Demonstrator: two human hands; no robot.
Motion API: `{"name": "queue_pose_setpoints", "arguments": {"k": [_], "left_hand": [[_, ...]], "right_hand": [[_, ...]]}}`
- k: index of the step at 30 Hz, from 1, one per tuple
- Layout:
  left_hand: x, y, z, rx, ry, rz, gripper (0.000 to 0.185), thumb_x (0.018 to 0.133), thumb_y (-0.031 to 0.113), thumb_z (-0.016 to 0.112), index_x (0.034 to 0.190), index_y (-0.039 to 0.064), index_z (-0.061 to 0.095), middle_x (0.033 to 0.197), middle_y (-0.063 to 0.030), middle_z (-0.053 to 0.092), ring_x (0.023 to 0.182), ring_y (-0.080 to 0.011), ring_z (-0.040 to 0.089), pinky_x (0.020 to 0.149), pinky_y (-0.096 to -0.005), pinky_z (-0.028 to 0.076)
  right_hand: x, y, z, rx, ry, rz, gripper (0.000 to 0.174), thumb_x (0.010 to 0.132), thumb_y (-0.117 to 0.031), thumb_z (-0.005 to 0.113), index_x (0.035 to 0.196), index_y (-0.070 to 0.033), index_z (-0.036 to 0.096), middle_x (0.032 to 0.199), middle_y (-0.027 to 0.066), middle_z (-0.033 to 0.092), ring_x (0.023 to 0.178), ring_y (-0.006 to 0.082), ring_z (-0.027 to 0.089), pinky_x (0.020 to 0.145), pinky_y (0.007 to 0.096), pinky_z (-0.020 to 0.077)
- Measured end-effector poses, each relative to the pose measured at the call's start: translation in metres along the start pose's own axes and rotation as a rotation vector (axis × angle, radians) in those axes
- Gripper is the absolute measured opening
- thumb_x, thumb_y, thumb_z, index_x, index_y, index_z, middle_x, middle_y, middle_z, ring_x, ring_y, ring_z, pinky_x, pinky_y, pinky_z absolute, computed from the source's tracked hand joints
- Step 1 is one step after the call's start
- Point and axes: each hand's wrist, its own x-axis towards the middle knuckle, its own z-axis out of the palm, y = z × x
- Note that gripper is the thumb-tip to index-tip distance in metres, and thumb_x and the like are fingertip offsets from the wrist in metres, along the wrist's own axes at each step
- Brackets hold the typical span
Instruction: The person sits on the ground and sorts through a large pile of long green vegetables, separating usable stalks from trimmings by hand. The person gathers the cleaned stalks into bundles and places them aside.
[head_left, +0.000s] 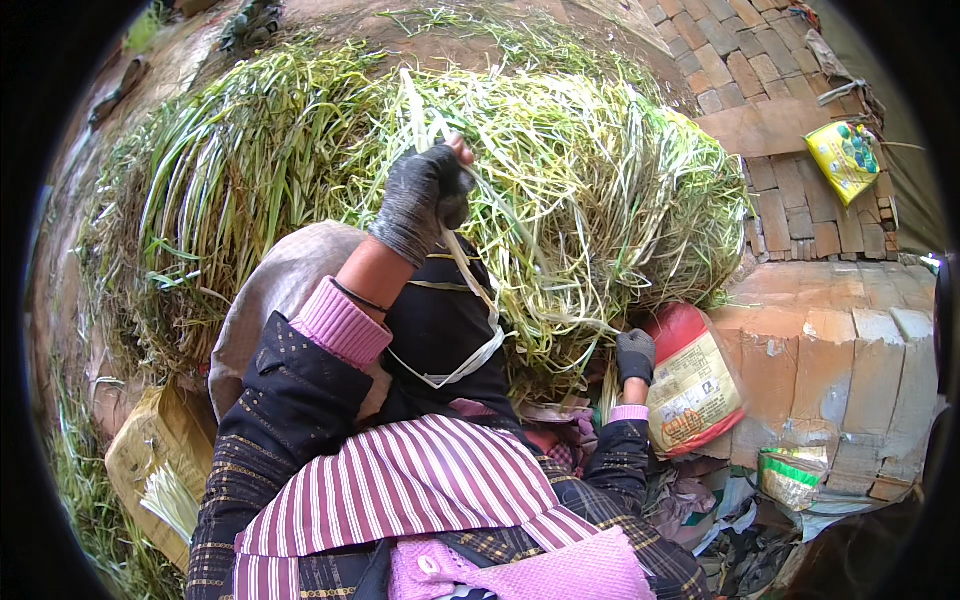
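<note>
My left hand, in a dark fingerless glove, is raised over a large heap of green and straw-coloured cut stalks. It is closed around several long pale stalks, whose lower ends hang past my wrist. Lower on the right, my right hand, in a dark glove, is closed at the heap's edge, its fingers partly hidden. A thin pale strand runs over the stalks to its fingertips. A loop of white strands lies across my dark-clothed leg.
A red and cream printed sack is beside my right hand. Brick paving and a brick ledge are at the right, with a yellow packet on the paving. At lower left, a yellowish sack lies by a bundle of pale strips.
</note>
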Motion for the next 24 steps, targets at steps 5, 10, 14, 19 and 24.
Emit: {"name": "queue_pose_setpoints", "arguments": {"k": [5,10,14,19,24], "left_hand": [[0.0,-0.003,0.001,0.037,0.008,0.008,0.025,0.087,0.03,0.05,0.078,0.007,0.052,0.046,0.0011,0.04,0.03,-0.0083,0.028,0.031,-0.0241,0.025],[-0.003,-0.003,0.006,0.118,0.001,0.018,0.027,0.09,0.031,0.043,0.09,0.005,0.049,0.05,0.0011,0.04,0.032,-0.0075,0.025,0.031,-0.0223,0.023],[-0.009,-0.001,0.011,0.094,-0.018,0.076,0.033,0.087,0.026,0.044,0.108,0.0,0.048,0.057,0.0012,0.045,0.033,-0.0053,0.028,0.031,-0.0196,0.023],[-0.013,-0.02,0.027,0.498,-0.072,0.212,0.031,0.081,0.03,0.054,0.092,0.001,0.059,0.062,-0.0031,0.055,0.05,-0.0098,0.05,0.047,-0.022,0.038],[-0.006,-0.004,0.012,0.185,0.158,0.176,0.022,0.084,0.025,0.052,0.077,0.004,0.055,0.05,-0.0038,0.051,0.03,-0.007,0.034,0.028,-0.0199,0.024]], "right_hand": [[-0.004,-0.063,-0.007,1.05,0.036,-0.401,0.027,0.076,-0.007,0.061,0.102,-0.007,0.054,0.083,0.0016,0.057,0.072,0.0113,0.053,0.065,0.0258,0.0467],[-0.074,-0.201,-0.019,0.936,-0.193,-0.77,0.029,0.08,-0.01,0.057,0.108,-0.003,0.052,0.09,0.0059,0.057,0.077,0.0141,0.054,0.07,0.025,0.0462],[-0.082,-0.236,-0.04,1.263,-0.486,-0.471,0.019,0.084,-0.015,0.054,0.096,-0.001,0.057,0.076,0.0026,0.058,0.061,0.0108,0.051,0.06,0.0214,0.0441],[-0.074,-0.241,-0.04,1.01,-0.414,-0.727,0.023,0.086,-0.022,0.053,0.097,-0.002,0.055,0.084,0.0067,0.06,0.068,0.0088,0.056,0.052,0.0188,0.0444],[-0.03,-0.219,-0.01,1.096,-0.396,-0.455,0.016,0.087,-0.013,0.048,0.096,-0.003,0.057,0.085,0.0093,0.062,0.069,0.0132,0.058,0.056,0.0228,0.0493]]}}
